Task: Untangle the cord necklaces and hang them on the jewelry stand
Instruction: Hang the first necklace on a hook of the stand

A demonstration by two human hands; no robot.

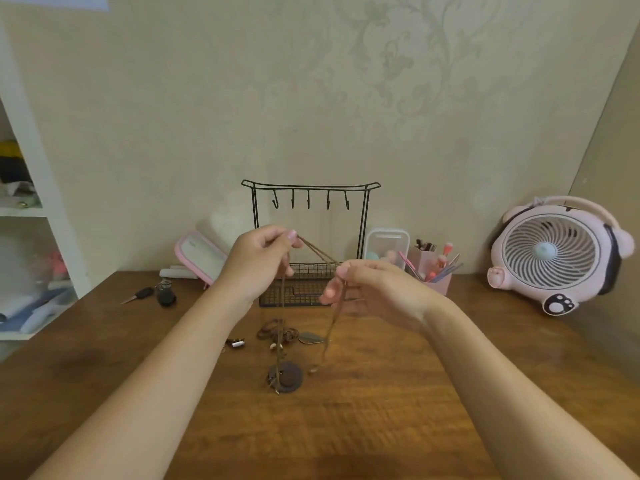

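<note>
We are in the untangling step, with nothing hung yet. Our left hand (259, 263) is raised in front of the jewelry stand (311, 186), its fingers curled and pinching one cord necklace (317, 252). Our right hand (377, 289), lower and just to the right, pinches the same brown cord between thumb and forefinger, the other fingers loosely bent. The cord runs taut between the two hands, then drops from each toward the surface (415, 393), ending at a round dark pendant (290, 375) near the middle. We cannot tell whether the pendant rests on the wood or hangs just above it.

A small tangle of further cords (277, 333) lies on the surface between the pendant and the stand, which sits at the middle of the far edge. The held strands pass close by the tangle, and we cannot see whether they are free of it. All the hooks (308, 199) are bare.

Next, we judge, we should lift the loop clear, check that nothing drags along with it, and spread it wide enough to slip over a hook.
</note>
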